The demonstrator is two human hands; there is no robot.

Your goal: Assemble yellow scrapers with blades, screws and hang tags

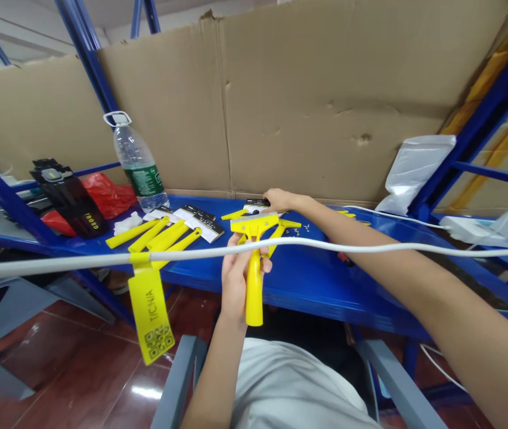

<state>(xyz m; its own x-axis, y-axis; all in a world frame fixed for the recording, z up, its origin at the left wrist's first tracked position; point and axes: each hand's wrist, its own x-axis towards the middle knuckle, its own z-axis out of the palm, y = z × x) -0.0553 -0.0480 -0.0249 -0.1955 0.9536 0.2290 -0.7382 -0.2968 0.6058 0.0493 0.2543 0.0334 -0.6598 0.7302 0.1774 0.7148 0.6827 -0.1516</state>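
Note:
My left hand is wrapped around a yellow scraper, held upright over the front edge of the blue table, its wide head away from me. My right hand reaches to the back of the table. Its fingers curl down beside a black-and-white blade sleeve on another yellow-handled scraper; what they grip is hidden. A further yellow scraper lies behind the held one, with small loose pieces near it. To the left lie several sleeved scrapers in a row.
A water bottle, a black flask and a red plastic bag stand at the left. A white cable with a yellow tag crosses in front of me. Cardboard walls the back; a power strip sits right.

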